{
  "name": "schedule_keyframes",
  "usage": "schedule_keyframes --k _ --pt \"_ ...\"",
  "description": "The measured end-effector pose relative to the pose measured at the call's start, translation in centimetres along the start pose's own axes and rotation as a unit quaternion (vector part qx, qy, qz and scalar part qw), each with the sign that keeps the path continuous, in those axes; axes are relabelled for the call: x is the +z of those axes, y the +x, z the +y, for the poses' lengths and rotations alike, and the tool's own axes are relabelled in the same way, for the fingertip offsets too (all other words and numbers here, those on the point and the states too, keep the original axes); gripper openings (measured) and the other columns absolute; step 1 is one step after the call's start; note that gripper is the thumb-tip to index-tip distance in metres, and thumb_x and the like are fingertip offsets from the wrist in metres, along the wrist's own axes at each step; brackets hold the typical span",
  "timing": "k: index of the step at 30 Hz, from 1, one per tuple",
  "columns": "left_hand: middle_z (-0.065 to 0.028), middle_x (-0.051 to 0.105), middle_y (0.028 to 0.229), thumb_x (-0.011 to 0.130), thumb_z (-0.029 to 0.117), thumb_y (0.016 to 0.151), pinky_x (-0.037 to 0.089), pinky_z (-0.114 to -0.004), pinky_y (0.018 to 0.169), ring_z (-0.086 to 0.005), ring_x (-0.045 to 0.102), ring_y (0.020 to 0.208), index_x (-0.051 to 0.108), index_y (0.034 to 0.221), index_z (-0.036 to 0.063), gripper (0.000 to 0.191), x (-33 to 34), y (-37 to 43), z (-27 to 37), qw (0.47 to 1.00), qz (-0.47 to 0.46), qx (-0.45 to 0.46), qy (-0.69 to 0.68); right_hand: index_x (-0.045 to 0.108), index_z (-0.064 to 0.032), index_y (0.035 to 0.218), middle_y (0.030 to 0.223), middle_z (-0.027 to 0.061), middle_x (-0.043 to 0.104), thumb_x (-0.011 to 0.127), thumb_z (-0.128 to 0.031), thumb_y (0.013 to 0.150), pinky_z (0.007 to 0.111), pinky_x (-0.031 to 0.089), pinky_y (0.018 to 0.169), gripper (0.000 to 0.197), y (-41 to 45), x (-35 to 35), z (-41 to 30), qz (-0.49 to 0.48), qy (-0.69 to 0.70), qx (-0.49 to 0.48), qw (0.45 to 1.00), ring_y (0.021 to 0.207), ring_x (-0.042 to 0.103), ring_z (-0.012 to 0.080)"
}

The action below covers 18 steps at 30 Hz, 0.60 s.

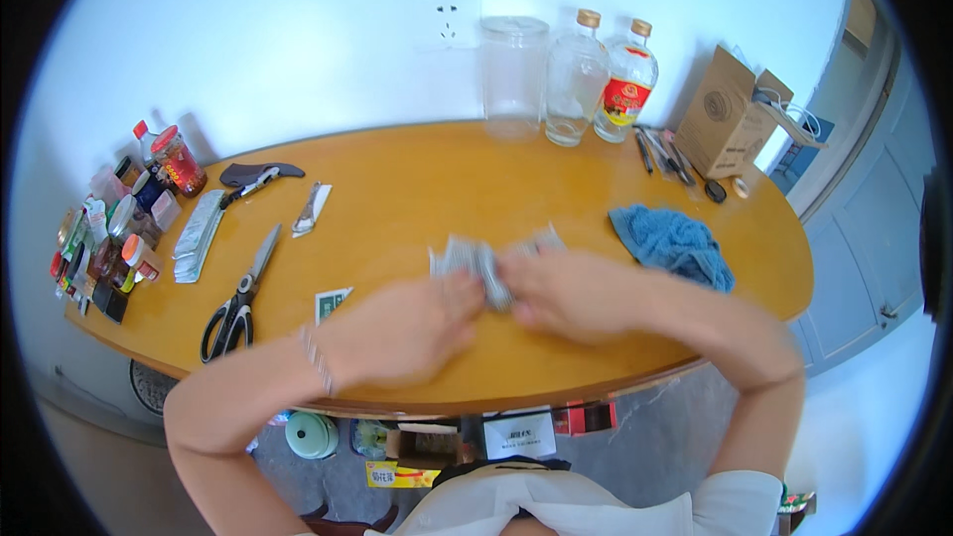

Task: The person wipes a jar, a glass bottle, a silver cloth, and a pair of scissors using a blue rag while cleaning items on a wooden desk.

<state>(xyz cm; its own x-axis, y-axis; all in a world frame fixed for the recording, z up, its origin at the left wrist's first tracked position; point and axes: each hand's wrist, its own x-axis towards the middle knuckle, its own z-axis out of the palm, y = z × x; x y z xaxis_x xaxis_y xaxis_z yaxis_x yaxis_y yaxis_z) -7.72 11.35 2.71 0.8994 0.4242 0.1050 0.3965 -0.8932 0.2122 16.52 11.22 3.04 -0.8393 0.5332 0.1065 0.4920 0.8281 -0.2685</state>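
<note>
Over the middle of the wooden table [402, 201], a crumpled sheet of printed paper [470, 257] is pinched between my two hands. My left hand [421, 320] grips its left part, with a bracelet on the wrist. From the other side, my right hand [573, 294] holds it with fingertips close to the left ones. Motion blurs both hands and the sheet, and the fingers hide some of it. A small green and white packet [330, 305] lies partly behind my left hand. Further left rest black-handled scissors [242, 298], their blades pointing away from me.
A blue cloth [674, 247] lies right of my right hand. Glass bottles [577, 85], a clear jar [514, 78] and a cardboard box [726, 115] stand along the back. At left are a folding strip of sachets [199, 234], a sheathed tool [262, 175] and several condiment jars [179, 160].
</note>
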Motion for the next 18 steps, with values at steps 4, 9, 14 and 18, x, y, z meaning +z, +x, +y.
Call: schedule_keyframes --k 4,9,14,18 --pt "-0.0229 0.042 0.132 0.047 0.019 0.089 0.032 -0.037 0.105 -0.0307 0.037 0.127 0.044 0.126 -0.0043 0.044 -0.1 -0.7 1.0 0.999 -0.029 -0.018 -0.003 0.051 0.0018 0.114 0.121 0.0221 0.049 0.046 -0.026 0.091 0.047 0.039 0.094 0.036 -0.9 0.2 -1.0 0.028 -0.032 -0.005 0.999 0.114 0.046 0.0361" --pt "-0.0226 0.047 0.127 0.045 0.017 0.09 0.036 -0.039 0.102 -0.0351 0.045 0.119 0.047 0.122 -0.0026 0.038 -1.5 4.0 -4.9 0.993 -0.016 -0.111 -0.032 0.049 0.0012 0.116 0.116 0.0243 0.053 0.045 -0.026 0.092 0.044 0.04 0.092 0.037 4.7 -0.8 5.4 0.039 0.002 0.079 0.996 0.105 0.051 0.0389" --pt "-0.0246 0.046 0.126 0.047 0.022 0.09 0.035 -0.038 0.102 -0.0345 0.041 0.123 0.047 0.119 -0.0081 0.042 0.1 -2.8 0.6 0.998 -0.013 0.062 -0.005 0.043 0.0047 0.126 0.131 0.0223 0.042 0.049 -0.027 0.09 0.046 0.03 0.103 0.048 -3.3 -0.3 -2.6 -0.035 -0.038 0.004 0.999 0.125 0.038 0.0337" --pt "-0.0244 0.039 0.134 0.046 0.023 0.092 0.029 -0.037 0.107 -0.0327 0.034 0.129 0.04 0.126 -0.0095 0.048 -0.6 -3.3 2.7 0.996 -0.055 0.062 -0.037 0.035 0.0085 0.131 0.138 0.0247 0.032 0.049 -0.034 0.09 0.049 0.023 0.107 0.061 -5.2 -0.7 -5.0 -0.084 -0.026 0.069 0.994 0.131 0.03 0.034"
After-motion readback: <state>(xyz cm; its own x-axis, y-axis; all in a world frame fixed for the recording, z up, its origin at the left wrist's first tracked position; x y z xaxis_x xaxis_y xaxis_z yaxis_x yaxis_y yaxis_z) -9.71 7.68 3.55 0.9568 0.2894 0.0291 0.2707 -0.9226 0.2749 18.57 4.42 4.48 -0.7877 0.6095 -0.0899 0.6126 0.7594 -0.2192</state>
